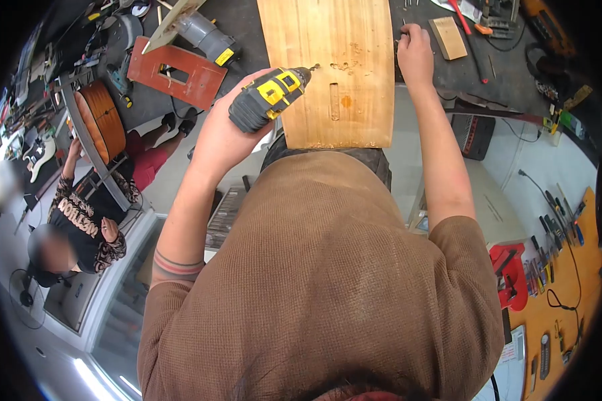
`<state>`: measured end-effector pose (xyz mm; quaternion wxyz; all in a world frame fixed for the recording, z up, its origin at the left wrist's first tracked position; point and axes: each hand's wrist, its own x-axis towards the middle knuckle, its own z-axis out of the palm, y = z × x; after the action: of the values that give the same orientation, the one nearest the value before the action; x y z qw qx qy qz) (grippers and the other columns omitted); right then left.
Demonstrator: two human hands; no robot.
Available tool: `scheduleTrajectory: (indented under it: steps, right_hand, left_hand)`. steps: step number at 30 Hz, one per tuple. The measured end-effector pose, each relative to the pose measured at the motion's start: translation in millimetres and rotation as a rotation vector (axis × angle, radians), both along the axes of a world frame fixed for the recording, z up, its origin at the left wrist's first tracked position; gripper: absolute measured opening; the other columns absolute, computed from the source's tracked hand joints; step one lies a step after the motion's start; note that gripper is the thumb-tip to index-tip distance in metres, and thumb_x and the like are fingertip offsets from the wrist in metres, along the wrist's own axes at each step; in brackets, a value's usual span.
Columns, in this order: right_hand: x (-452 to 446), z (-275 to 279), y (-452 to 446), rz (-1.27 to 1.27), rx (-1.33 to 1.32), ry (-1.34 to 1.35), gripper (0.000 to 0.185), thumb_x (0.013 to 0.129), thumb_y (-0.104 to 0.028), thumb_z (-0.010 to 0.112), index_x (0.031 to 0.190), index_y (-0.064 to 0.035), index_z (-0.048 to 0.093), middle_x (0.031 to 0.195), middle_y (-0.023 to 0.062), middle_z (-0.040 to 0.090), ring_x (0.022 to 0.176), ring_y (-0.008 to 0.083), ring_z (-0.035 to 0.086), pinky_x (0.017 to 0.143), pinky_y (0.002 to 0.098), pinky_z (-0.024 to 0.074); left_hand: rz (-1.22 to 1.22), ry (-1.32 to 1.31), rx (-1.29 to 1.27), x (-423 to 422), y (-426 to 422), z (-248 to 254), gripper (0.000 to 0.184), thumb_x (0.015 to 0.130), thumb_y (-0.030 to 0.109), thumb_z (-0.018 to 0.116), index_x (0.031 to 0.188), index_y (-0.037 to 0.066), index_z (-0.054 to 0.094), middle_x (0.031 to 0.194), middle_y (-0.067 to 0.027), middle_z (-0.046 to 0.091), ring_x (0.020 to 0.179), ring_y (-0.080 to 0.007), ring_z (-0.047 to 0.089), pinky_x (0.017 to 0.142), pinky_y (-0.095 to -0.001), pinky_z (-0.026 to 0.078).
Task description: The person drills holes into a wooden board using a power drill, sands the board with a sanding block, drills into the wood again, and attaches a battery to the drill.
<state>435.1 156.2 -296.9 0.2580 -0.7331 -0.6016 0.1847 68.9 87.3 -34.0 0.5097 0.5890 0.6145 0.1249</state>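
My left hand (226,137) is closed around a yellow and black cordless drill (271,99). The drill's bit points at a pale wooden board (304,33), its tip over the left part of the board; I cannot tell whether it touches. A narrow slot, rough holes and wood shavings mark the board's middle. To the right of the board, my right hand (416,50) rests at the dark bench with curled fingers. Something small and thin shows at its fingertips, too small to name. A small wooden block (449,37) lies just beyond that hand.
A reddish-brown plate with a cutout (147,73) and a grey power tool (207,37) lie on the left of the dark bench (244,27). Tools hang on a wooden panel (585,234) at right. Another person (80,220) with a guitar (100,120) is at left.
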Motion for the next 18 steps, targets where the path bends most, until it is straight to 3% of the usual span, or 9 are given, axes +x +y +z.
scheduleTrajectory:
  steps: [3,7,11,16,18]
  right_hand:
    - [0.3,-7.4,-4.0,0.015,0.060,-0.004,0.018,0.106,-0.012,0.064,0.124,-0.0125,0.069,0.122,0.0153,0.068,0.107,0.0420,0.073,0.088,0.0536,0.0612]
    - [2.0,-10.8,-6.9,0.026,0.138,0.029,0.021,0.105,-0.010,0.065,0.125,-0.0132,0.072,0.120,0.0133,0.067,0.107,0.0382,0.072,0.087,0.0507,0.0608]
    - [-0.7,-11.7,-10.1,0.023,0.134,0.038,0.029,0.103,-0.009,0.066,0.131,-0.0155,0.073,0.124,0.0123,0.065,0.107,0.0375,0.072,0.088,0.0500,0.0614]
    - [-4.1,-9.3,-11.6,0.021,0.090,0.037,0.037,0.102,-0.008,0.066,0.138,-0.0181,0.073,0.131,0.0130,0.064,0.109,0.0377,0.072,0.089,0.0501,0.0619]
    - [-2.9,-8.3,-13.9,0.033,0.108,0.036,0.039,0.102,-0.007,0.066,0.139,-0.0184,0.073,0.134,0.0136,0.063,0.112,0.0381,0.072,0.091,0.0500,0.0620]
  left_hand:
    - [-0.024,0.068,-0.034,2.5,8.1,1.6,0.064,0.091,-0.002,0.081,0.152,0.011,0.067,0.133,-0.0097,0.080,0.122,-0.0222,0.077,0.109,-0.0340,0.056]
    - [-0.051,0.098,-0.042,4.2,12.9,-0.4,0.058,0.095,0.005,0.082,0.151,0.005,0.067,0.111,-0.0053,0.080,0.089,-0.0123,0.071,0.082,-0.0310,0.058]
    - [-0.031,0.091,-0.044,7.2,11.8,-1.5,0.054,0.095,0.007,0.082,0.147,0.005,0.070,0.106,-0.0043,0.079,0.079,-0.0106,0.068,0.074,-0.0306,0.057]
    - [0.026,0.143,-0.148,13.1,16.4,1.1,0.055,0.093,0.002,0.080,0.147,0.006,0.069,0.132,-0.0108,0.080,0.121,-0.0227,0.076,0.110,-0.0342,0.055]
    - [-0.015,0.186,-0.145,15.3,22.9,-1.2,0.054,0.093,0.006,0.080,0.146,0.008,0.069,0.129,-0.0124,0.080,0.120,-0.0266,0.077,0.108,-0.0362,0.057]
